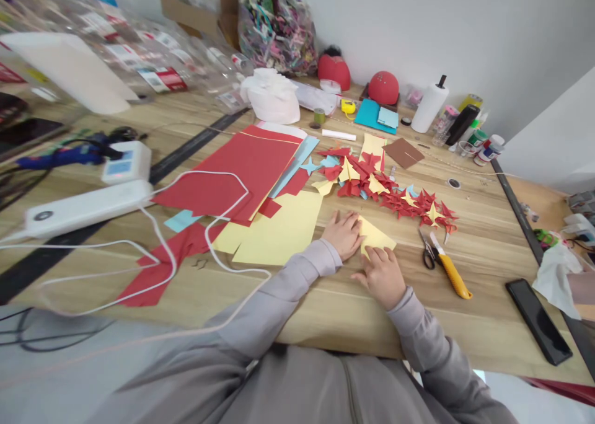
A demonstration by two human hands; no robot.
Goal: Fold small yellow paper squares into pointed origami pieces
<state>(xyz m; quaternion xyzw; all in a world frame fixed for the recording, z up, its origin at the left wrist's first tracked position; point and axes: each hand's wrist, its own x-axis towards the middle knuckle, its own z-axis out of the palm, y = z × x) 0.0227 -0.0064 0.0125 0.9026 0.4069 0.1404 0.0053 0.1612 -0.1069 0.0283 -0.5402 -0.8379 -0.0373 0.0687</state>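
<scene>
Head view: my left hand [343, 235] and right hand [383, 276] rest fingers-down on a small folded yellow paper [376, 234], on the wood-grain table [325, 315]; whether either pinches it, I cannot tell. Near my right hand: scissors [427, 256], yellow-handled cutter [454, 276]. Beyond: pointed red paper shapes [393, 201], heaped. To my left: flat red sheet [237, 170], obstructed by a looped white cable [214, 172]. Farther: clear plastic bottles [195, 55], red-and-white label [165, 79] illegible
</scene>
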